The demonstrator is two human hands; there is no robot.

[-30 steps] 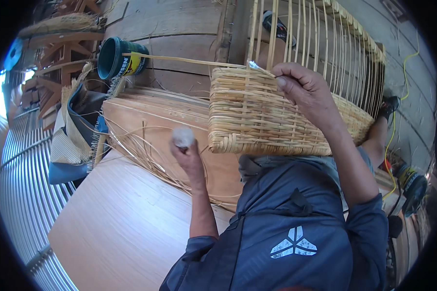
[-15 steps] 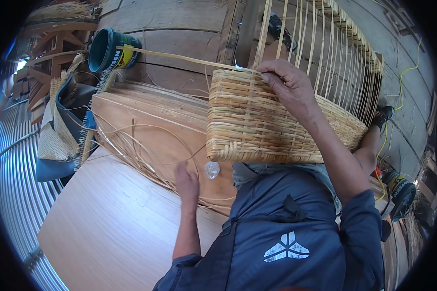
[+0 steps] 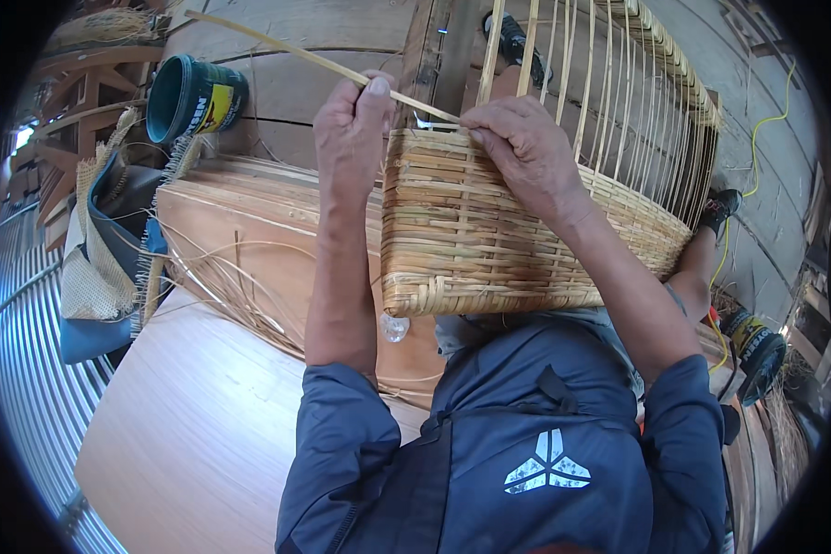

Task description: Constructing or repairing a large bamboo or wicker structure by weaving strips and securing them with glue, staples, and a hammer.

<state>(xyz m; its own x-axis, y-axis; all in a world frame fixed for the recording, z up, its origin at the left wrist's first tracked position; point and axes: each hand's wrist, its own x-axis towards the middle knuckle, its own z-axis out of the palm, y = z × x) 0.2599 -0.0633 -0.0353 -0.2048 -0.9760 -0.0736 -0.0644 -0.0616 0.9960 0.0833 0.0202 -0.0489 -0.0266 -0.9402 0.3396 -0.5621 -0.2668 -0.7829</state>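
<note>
A large woven basket [image 3: 499, 222] rests across my lap, its lower part closely woven and bare upright stakes [image 3: 608, 92] standing beyond the weave. My left hand [image 3: 353, 125] pinches a long flat cane strip [image 3: 277, 43] between thumb and fingers, just left of the basket's top corner. The strip's free end points to the upper left. At the weave's upper edge my right hand [image 3: 522, 148] is closed on the same strip, close to the first stakes. Its fingertips partly hide where the strip enters the weave.
A dark green bucket [image 3: 198, 100] lies at the upper left, beside burlap and blue cloth [image 3: 102, 277]. Loose cane strips [image 3: 226, 286] lie on stacked boards and a pale wooden sheet [image 3: 194, 397]. A clear glass-like object [image 3: 394, 328] sits under the basket's corner. A yellow cord [image 3: 755, 157] runs at right.
My left hand has risen from above the boards and taken hold of the cane strip, whose free end now points higher. My right hand stays at the weave's edge.
</note>
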